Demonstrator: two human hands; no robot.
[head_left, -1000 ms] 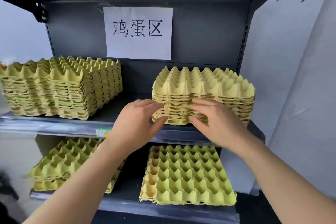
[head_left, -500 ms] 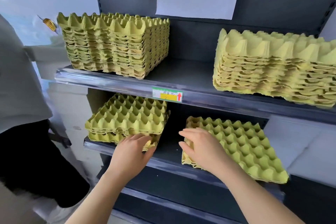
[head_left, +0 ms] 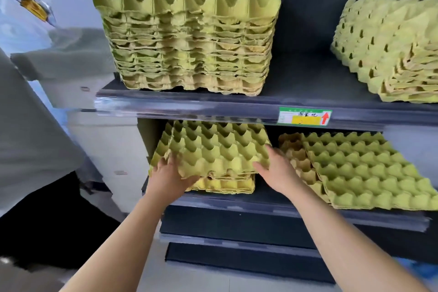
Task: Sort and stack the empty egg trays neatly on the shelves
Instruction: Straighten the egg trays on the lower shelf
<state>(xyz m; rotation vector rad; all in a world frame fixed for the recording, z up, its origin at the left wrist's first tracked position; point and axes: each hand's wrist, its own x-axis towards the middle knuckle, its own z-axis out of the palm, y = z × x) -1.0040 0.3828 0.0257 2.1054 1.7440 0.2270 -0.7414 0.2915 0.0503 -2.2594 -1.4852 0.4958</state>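
My left hand [head_left: 170, 174] grips the front left corner of the short tray stack [head_left: 220, 152] on the lower shelf [head_left: 260, 204]. My right hand [head_left: 276, 169] pinches its right front corner. Just beside it lies another low stack [head_left: 362, 168]. Beyond, the upper shelf [head_left: 189, 106] carries a tall stack [head_left: 187, 38] and a tilted stack [head_left: 391, 47].

- One view only — head-worn, wide-angle, facing forward and down at the shelves [head_left: 189, 106].
- Close range: the tray stack [head_left: 220, 149] on the lower shelf [head_left: 272, 204] sits mid-frame, at arm's reach.
- Left hand [head_left: 170, 173] and right hand [head_left: 277, 170] enter from the bottom edge.
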